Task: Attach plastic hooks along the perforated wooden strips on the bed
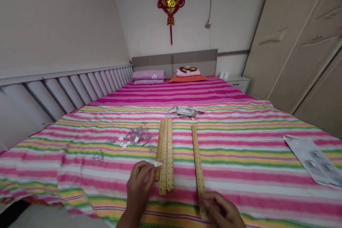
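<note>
Between thumb and fingertips, my left hand (140, 181) pinches a small white tag (157, 164); whether something hangs from it is too small to tell. Just beyond it, several pale wooden strips with rows of small holes (167, 149) lie side by side, partly overlapping. One separate holed wooden strip (197, 156) lies to their right, and my right hand (219, 208) grips its near end, thumb and fingers closed at its edge. A loose pile of small clear packets and white tags (136, 137) rests left of the strips. Nearby is a tangle of thin wire or thread (98, 156).
A clear plastic bag of metal-looking pieces (184, 111) lies beyond the strips. At the right is a flat white package (312, 160). Everything rests on a striped bedspread (240, 142); a slatted rail (80, 85) borders the left side. Folded bedding (149, 75) sits by the headboard (195, 57).
</note>
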The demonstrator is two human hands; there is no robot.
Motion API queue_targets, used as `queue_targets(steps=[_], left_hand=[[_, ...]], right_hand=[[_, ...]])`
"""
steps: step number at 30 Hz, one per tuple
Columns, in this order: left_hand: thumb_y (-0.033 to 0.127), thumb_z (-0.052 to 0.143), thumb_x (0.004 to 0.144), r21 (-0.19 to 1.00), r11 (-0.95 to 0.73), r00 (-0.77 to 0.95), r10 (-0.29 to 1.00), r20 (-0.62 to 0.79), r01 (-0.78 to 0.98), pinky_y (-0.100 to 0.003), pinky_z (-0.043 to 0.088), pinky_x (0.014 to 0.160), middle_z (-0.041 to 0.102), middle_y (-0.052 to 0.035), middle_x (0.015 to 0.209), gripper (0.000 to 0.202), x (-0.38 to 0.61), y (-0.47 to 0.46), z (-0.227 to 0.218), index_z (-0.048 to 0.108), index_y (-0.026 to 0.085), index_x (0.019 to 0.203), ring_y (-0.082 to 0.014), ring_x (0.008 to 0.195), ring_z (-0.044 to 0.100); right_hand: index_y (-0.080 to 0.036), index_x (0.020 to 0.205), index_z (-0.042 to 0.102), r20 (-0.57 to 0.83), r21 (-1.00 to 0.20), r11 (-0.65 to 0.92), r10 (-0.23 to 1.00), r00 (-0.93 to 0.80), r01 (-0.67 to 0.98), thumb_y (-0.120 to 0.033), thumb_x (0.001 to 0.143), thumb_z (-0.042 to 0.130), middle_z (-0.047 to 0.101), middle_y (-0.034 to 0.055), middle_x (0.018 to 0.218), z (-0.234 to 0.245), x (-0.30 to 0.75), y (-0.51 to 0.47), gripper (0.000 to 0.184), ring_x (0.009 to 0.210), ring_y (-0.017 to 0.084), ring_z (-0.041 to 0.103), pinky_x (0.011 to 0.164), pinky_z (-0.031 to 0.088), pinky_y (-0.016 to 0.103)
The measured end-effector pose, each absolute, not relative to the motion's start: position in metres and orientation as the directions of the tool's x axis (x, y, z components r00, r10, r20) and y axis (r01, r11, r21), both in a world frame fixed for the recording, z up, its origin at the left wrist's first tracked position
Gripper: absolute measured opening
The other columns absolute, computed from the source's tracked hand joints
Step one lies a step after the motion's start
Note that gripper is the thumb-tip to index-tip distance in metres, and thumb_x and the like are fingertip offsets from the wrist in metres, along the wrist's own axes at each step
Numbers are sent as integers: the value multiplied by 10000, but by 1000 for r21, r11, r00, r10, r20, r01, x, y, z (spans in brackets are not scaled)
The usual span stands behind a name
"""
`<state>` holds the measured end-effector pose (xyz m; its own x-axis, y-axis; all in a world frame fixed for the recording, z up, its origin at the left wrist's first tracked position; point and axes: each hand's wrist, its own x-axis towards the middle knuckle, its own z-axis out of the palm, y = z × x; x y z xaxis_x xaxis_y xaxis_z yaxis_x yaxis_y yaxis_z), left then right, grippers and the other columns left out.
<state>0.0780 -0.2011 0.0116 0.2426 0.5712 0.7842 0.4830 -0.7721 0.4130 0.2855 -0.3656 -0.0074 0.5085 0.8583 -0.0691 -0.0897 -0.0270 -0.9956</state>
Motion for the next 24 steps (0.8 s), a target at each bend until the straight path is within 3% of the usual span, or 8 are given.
queue_targets(steps=[3,5,8,11,14,17,20,24], left_hand=[[115,568,793,369,-844,323,500,803,389,-226,516,695,550,-38,907,154,98,-229,16,638,220,880,-128,811,596],[110,562,791,369,-870,381,479,791,327,-221,517,689,557,-40,899,153,109,-239,17,638,221,863,-126,804,603],[99,553,783,417,-870,429,493,757,264,-237,517,717,576,-44,887,160,121,-248,19,636,221,845,-135,822,610],[93,548,763,520,-820,464,566,681,237,-264,513,753,615,-57,913,155,131,-254,22,632,216,806,-158,873,617],[89,552,728,658,-728,591,622,514,193,-263,508,738,661,-42,851,145,142,-258,28,629,207,765,-159,825,634],[108,563,701,830,-515,665,699,263,213,-250,499,684,665,-24,737,107,152,-260,35,632,186,728,-149,722,631],[164,587,692,950,-218,692,722,2,225,-225,472,582,625,-4,630,31,162,-259,38,619,165,689,-131,612,596],[216,644,666,985,20,692,709,-135,171,-205,429,526,574,21,577,84,172,-257,32,592,149,671,-100,544,541]], right_hand=[[-173,751,678,-57,-996,-21,911,408,-91,-571,657,681,501,-29,505,6,288,-351,409,454,103,432,426,343,211],[-175,787,684,-32,-997,2,913,406,-82,-562,694,658,513,-29,518,15,292,-344,398,448,99,437,421,352,206],[-204,900,711,89,-995,95,906,415,5,-504,736,648,658,50,792,26,300,-342,348,690,169,601,605,488,253],[-250,1014,704,237,-971,205,901,364,124,-427,750,663,634,97,1132,31,304,-346,321,1029,237,588,845,486,315],[-267,1018,705,265,-963,228,908,324,146,-373,758,669,658,93,1097,28,303,-350,283,1026,234,602,845,494,316],[-236,894,737,204,-979,198,920,336,53,-389,747,682,694,71,892,20,300,-352,220,832,205,649,733,515,287],[-191,808,735,12,-986,70,934,358,-150,-435,691,727,682,41,676,12,297,-356,270,604,158,622,574,493,251],[-150,807,712,-228,-851,-42,928,296,-524,-460,711,706,676,36,604,7,292,-365,325,559,149,629,532,475,227]])
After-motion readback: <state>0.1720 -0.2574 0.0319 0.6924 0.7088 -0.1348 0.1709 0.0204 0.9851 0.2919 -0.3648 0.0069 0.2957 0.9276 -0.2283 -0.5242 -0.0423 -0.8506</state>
